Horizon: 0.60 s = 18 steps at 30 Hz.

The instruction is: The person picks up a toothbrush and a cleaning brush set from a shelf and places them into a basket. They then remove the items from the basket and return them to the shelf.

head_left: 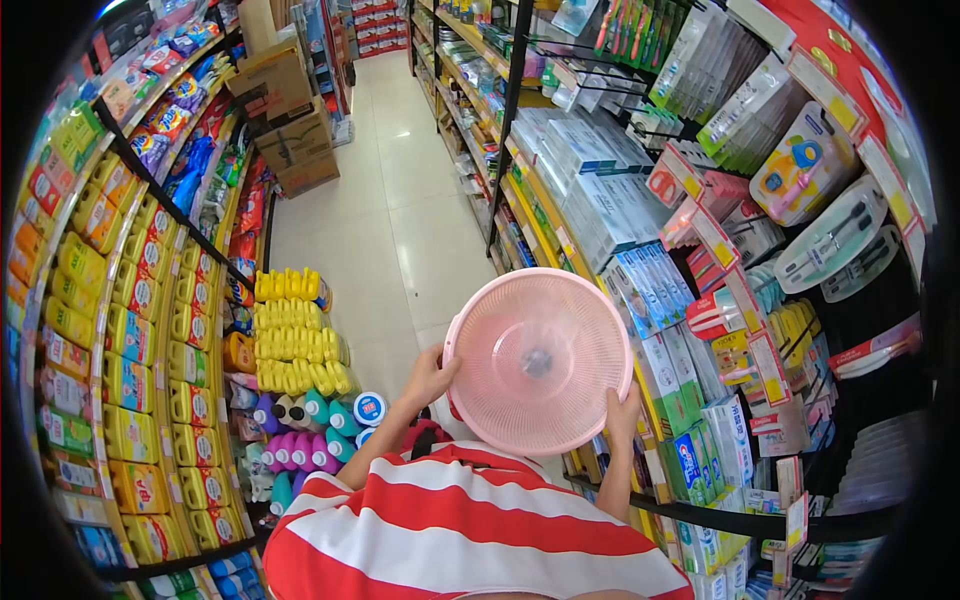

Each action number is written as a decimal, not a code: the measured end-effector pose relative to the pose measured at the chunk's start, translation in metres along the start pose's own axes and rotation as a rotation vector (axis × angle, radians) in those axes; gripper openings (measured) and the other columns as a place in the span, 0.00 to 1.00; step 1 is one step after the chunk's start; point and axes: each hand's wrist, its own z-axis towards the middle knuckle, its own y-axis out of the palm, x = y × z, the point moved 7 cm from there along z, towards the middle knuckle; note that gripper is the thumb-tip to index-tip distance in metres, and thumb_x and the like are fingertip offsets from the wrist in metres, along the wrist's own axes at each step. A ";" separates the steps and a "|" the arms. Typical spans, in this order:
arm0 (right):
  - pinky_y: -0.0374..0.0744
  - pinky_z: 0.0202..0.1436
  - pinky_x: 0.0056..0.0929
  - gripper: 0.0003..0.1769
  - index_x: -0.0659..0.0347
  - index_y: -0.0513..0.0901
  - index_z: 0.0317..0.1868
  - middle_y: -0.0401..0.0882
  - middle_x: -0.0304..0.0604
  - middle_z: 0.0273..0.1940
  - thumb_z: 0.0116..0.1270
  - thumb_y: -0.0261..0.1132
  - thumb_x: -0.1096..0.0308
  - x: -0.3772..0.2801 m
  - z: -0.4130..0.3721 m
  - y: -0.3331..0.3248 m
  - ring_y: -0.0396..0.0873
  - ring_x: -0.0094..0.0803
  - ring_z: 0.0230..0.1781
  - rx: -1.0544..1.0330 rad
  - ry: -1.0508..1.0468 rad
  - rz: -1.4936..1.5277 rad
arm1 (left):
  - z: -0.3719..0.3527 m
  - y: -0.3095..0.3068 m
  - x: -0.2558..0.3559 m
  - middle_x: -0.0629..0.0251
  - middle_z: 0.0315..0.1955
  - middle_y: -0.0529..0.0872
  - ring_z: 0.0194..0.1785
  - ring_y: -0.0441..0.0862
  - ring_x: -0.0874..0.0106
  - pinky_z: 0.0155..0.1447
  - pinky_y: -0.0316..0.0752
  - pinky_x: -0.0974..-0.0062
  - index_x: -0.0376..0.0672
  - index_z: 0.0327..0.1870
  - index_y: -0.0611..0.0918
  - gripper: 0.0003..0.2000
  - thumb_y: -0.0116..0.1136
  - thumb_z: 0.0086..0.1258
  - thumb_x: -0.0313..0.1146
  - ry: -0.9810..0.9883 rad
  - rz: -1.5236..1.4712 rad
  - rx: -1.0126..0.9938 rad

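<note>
A round pink plastic colander (540, 360) with slotted sides is held out in front of my body, its open top facing me. My left hand (432, 378) grips its rim at the left, by the handle. At the lower right of the rim, my right hand (622, 412) closes around the edge. Most of the fingers of both hands are hidden behind the colander. My red and white striped shirt (470, 520) shows below it.
Shelves of yellow jugs (130, 335) line the left, with bottles (305, 450) on the floor beside them. Cardboard boxes (285, 120) are stacked farther along the tiled aisle (375, 200). Toothpaste boxes (690, 465) and hanging toothbrush packs (830, 235) fill the right shelves.
</note>
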 end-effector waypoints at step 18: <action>0.74 0.46 0.33 0.17 0.69 0.73 0.45 0.79 0.52 0.39 0.55 0.60 0.72 -0.088 -0.022 0.212 0.78 0.40 0.39 -0.039 0.008 0.072 | 0.079 -0.209 -0.052 0.54 0.36 0.77 0.40 0.76 0.65 0.45 0.71 0.70 0.34 0.45 0.70 0.14 0.54 0.60 0.31 0.170 0.189 0.217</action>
